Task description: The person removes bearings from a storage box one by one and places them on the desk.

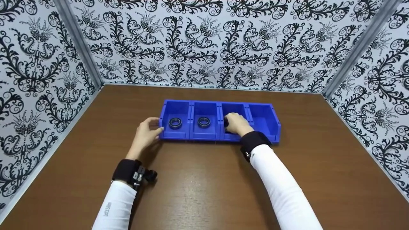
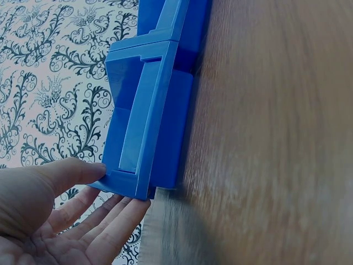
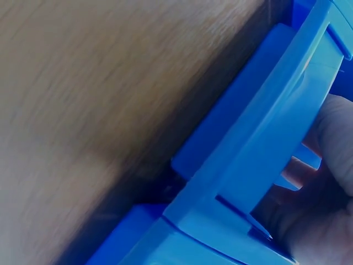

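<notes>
A blue storage bin [image 1: 204, 138] with a row of compartments stands on the table. One black ring bearing [image 1: 171, 124] lies in the leftmost compartment, and a second bearing [image 1: 199, 123] lies in the one beside it. My left hand [image 1: 144, 135] holds the bin's left end, thumb at the front edge and fingers along the outer side, as the left wrist view shows. Inside the third compartment, my right hand [image 1: 237, 123] has its fingers curled around a dark bearing [image 1: 226, 122], mostly hidden by the hand. The right wrist view shows only the fingers behind the bin's front lip.
The brown wooden table [image 1: 191, 185] extends around the bin. Patterned wall panels [image 1: 204, 41] enclose the back and sides, with grey posts [image 1: 81, 41] at the corners. The rightmost compartment [image 1: 263, 119] shows its bare blue floor.
</notes>
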`<state>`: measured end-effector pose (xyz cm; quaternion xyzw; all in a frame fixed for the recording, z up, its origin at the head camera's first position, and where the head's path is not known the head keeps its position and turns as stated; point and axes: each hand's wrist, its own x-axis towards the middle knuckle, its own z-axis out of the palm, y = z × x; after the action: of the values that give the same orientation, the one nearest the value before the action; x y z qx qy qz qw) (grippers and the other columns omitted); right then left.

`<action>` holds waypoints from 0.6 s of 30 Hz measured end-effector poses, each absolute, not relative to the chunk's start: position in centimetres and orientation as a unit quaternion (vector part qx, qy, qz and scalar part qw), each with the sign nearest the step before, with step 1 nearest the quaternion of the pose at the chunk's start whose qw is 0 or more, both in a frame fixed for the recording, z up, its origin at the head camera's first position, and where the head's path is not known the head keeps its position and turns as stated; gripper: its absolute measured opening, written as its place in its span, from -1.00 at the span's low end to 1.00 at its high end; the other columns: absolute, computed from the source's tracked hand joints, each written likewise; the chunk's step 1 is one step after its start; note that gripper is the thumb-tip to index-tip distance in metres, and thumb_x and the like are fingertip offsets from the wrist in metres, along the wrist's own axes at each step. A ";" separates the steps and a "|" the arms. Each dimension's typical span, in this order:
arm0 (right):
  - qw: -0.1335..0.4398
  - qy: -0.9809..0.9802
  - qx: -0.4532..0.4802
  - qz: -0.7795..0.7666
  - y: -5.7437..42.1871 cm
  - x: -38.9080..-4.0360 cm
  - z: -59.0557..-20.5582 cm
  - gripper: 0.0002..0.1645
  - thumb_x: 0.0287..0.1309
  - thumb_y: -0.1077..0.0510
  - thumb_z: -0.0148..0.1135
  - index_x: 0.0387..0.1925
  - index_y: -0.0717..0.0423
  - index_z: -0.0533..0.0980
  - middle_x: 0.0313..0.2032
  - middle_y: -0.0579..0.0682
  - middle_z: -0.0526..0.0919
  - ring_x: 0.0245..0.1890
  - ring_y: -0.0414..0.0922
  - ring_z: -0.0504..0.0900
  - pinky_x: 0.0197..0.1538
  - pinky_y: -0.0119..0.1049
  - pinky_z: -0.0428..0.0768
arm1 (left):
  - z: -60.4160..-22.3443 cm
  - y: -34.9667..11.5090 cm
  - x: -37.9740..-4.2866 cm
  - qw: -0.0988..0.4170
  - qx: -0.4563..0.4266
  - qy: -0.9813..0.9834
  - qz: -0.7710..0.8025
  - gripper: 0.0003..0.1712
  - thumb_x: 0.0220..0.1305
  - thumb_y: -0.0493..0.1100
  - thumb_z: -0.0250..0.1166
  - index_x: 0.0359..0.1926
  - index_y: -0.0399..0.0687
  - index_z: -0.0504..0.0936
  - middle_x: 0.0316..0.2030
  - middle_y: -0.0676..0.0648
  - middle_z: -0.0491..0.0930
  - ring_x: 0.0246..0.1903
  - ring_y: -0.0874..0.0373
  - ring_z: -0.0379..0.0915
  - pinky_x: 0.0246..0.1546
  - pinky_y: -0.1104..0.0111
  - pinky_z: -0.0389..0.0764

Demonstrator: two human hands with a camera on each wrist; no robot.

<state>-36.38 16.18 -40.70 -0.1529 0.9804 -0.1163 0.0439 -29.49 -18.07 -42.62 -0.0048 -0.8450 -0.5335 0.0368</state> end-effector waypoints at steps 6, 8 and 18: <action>0.029 0.980 -0.157 -0.115 16.4 -36.4 -40.9 -0.74 0.11 0.30 0.34 -0.13 0.33 0.65 0.03 0.34 0.69 0.12 0.30 0.62 0.19 0.20 0.60 | -42.7 -18.1 -29.4 0.039 -0.011 -0.845 -0.533 -0.48 0.45 -0.33 0.28 0.35 -0.43 0.45 0.24 -0.46 0.54 0.23 -0.29 0.53 -0.03 0.17 0.76; 0.029 0.981 -0.156 -0.114 16.4 -36.3 -40.8 -0.76 0.12 0.29 0.37 -0.16 0.31 0.66 0.02 0.33 0.70 0.11 0.29 0.63 0.17 0.20 0.61 | -42.7 -18.1 -29.3 0.039 -0.014 -0.846 -0.532 -0.48 0.45 -0.33 0.28 0.35 -0.43 0.45 0.24 -0.45 0.54 0.23 -0.28 0.53 -0.04 0.17 0.76; 0.039 0.982 -0.151 -0.109 16.1 -36.1 -40.3 -0.71 0.15 0.26 0.43 -0.09 0.30 0.69 0.07 0.33 0.69 0.13 0.27 0.63 0.20 0.19 0.59 | -42.6 -18.1 -29.4 0.034 -0.008 -0.842 -0.538 -0.47 0.46 -0.33 0.27 0.37 -0.43 0.43 0.25 -0.45 0.53 0.23 -0.27 0.53 0.02 0.14 0.74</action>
<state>-36.13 16.15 -40.34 -0.1513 0.9817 -0.1091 0.0390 -29.44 -18.13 -42.64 -0.0075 -0.8421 -0.5383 0.0337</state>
